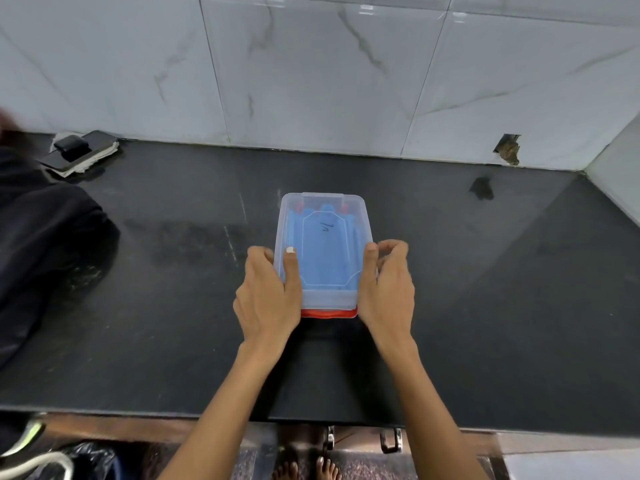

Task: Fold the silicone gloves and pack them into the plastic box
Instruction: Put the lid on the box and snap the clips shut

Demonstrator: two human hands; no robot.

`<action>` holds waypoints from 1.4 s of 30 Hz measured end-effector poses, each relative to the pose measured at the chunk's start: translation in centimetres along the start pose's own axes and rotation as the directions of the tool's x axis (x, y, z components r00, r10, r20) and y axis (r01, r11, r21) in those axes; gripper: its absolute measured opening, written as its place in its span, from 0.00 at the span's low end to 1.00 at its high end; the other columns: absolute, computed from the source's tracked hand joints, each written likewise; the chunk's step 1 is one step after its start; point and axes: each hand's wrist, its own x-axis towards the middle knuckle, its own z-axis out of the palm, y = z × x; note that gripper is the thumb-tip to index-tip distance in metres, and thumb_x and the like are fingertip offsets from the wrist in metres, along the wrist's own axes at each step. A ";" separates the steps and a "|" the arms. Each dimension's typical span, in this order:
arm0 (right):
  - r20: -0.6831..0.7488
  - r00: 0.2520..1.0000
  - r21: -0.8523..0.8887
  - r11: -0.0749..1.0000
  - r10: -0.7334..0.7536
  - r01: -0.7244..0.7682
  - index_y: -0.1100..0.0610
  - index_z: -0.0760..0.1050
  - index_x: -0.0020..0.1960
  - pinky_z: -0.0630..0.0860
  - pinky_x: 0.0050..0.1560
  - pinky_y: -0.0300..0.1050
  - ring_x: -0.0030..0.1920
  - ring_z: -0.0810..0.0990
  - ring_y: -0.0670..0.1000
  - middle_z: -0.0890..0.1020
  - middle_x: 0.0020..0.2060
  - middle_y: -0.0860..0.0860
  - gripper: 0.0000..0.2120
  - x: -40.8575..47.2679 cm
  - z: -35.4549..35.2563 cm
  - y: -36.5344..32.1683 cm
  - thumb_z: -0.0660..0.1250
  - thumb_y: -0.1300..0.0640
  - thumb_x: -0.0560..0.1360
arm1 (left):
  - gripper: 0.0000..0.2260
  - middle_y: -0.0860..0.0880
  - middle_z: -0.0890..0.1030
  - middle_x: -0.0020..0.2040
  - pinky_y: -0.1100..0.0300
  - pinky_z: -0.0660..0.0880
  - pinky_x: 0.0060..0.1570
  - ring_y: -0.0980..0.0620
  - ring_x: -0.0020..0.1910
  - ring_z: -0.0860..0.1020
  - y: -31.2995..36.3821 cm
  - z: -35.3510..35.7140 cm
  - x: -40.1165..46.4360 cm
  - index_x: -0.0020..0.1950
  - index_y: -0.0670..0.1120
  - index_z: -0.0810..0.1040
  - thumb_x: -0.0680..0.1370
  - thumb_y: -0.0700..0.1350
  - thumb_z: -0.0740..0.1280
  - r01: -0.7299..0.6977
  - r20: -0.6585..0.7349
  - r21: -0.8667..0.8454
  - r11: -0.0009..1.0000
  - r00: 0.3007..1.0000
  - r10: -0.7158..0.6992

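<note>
The clear plastic box (pixel 323 202) stands on the black counter (pixel 485 306) with its lid on. Blue silicone gloves (pixel 325 258) show through the lid, and a red-orange layer (pixel 329 312) shows at the box's near bottom edge. My left hand (pixel 268 296) grips the box's left side, thumb lying on the lid. At the right side, my right hand (pixel 386 289) holds the box with its thumb on the lid's edge and fingers curled by the wall.
A phone with a small black case on a cloth (pixel 79 152) lies at the back left by the tiled wall. Dark fabric (pixel 45 244) covers the counter's left side. A dark stain (pixel 481 188) marks the back right. The counter's front edge runs below my forearms.
</note>
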 end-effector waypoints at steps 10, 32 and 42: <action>0.002 0.760 0.012 0.760 -0.650 0.650 0.54 0.68 0.57 0.68 0.68 0.46 0.67 0.68 0.51 0.71 0.57 0.49 0.21 -2.7 1.3 6.0 0.70 0.48 0.70 | 0.24 0.45 0.81 0.57 0.46 0.65 0.68 0.46 0.61 0.73 -6.2 2.3 -0.8 0.62 0.46 0.72 0.73 0.60 0.67 -0.842 -0.092 0.073 0.535 0.528 0.844; -0.192 0.725 -0.195 0.749 -0.662 0.633 0.56 0.74 0.37 0.64 0.47 0.44 0.39 0.69 0.48 0.75 0.33 0.51 0.22 -2.3 2.0 2.8 0.51 0.47 0.81 | 0.23 0.43 0.84 0.47 0.50 0.69 0.65 0.47 0.50 0.80 -4.1 1.6 -0.1 0.43 0.39 0.83 0.76 0.59 0.63 -0.780 -0.137 -0.109 0.616 0.626 0.768; -0.252 0.746 -0.071 0.780 -0.617 0.622 0.60 0.68 0.30 0.62 0.39 0.42 0.32 0.62 0.47 0.68 0.26 0.52 0.25 -1.2 2.6 1.5 0.50 0.51 0.82 | 0.25 0.45 0.83 0.36 0.55 0.67 0.60 0.54 0.43 0.76 -2.3 2.9 -1.2 0.40 0.37 0.83 0.83 0.50 0.53 -0.628 -0.247 -0.162 0.761 0.772 0.585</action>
